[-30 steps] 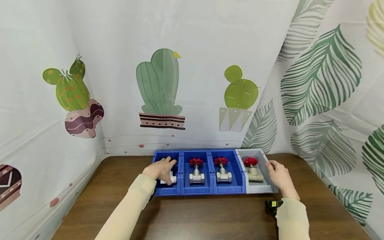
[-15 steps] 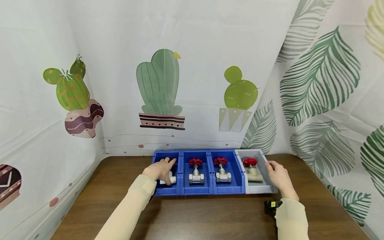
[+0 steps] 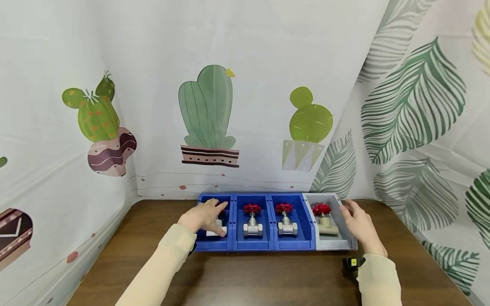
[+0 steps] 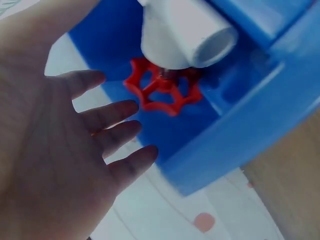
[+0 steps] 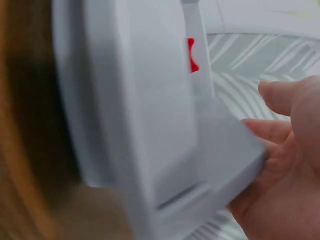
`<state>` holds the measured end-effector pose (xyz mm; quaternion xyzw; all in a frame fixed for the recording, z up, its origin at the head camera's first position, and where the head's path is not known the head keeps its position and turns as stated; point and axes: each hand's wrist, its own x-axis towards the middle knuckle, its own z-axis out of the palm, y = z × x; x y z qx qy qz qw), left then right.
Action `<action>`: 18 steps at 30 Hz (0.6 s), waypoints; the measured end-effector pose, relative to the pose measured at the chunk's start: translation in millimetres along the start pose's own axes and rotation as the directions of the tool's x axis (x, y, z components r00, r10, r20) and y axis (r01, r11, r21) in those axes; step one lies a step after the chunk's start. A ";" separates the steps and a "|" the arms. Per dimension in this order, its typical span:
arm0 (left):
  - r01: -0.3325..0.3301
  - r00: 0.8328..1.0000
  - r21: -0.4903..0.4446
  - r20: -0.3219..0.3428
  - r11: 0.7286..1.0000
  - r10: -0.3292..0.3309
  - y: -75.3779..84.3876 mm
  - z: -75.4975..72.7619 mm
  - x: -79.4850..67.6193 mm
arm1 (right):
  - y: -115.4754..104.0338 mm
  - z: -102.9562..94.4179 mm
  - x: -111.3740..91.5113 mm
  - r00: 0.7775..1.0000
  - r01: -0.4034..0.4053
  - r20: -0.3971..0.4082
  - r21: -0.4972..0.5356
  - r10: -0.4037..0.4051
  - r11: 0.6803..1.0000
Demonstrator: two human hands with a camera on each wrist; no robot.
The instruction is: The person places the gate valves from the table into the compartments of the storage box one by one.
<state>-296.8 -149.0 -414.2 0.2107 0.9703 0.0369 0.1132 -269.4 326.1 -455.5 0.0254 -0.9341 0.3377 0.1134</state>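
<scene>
My left hand (image 3: 203, 216) hovers over the leftmost blue bin (image 3: 212, 246), fingers spread and relaxed. Inside that bin lies a white valve (image 4: 190, 32) with a red handwheel (image 4: 165, 87); in the left wrist view the fingertips are apart from both. In the head view the hand partly covers this valve. At the outer side of the grey bin (image 3: 334, 245) is my right hand (image 3: 361, 227), its thumb clear of the rim and its fingers loosely extended beside the wall. A beige valve (image 3: 327, 228) with a red handwheel sits in the grey bin.
Two more blue bins stand between, holding a metal gate valve (image 3: 252, 229) and another metal gate valve (image 3: 287, 228), both with red handwheels. The bins form one row at the back of a brown wooden table (image 3: 268, 276), against a printed curtain (image 3: 260, 106).
My left hand has opened away from the white valve, baring more of its red handwheel. The right hand has loosened from the grey bin's rim. The head view has shifted slightly.
</scene>
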 end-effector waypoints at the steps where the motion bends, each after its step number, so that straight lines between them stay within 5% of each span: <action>1: -0.001 1.000 0.006 -0.008 1.000 0.001 0.2 -1.7 -1.5 | -2.6 -1.8 0.9 1.000 0.006 0.008 -0.003 -0.006 1.000; 10: 0.025 0.996 -0.043 -0.087 0.999 -0.029 -3.3 -18.9 -15.6 | -36.7 -16.6 15.2 0.989 0.105 0.118 -0.106 -0.092 0.989; 18: 0.013 0.977 -0.071 -0.211 0.997 -0.028 1.5 -25.7 -23.5 | -67.0 -23.7 15.4 0.967 0.245 0.112 -0.174 -0.228 0.954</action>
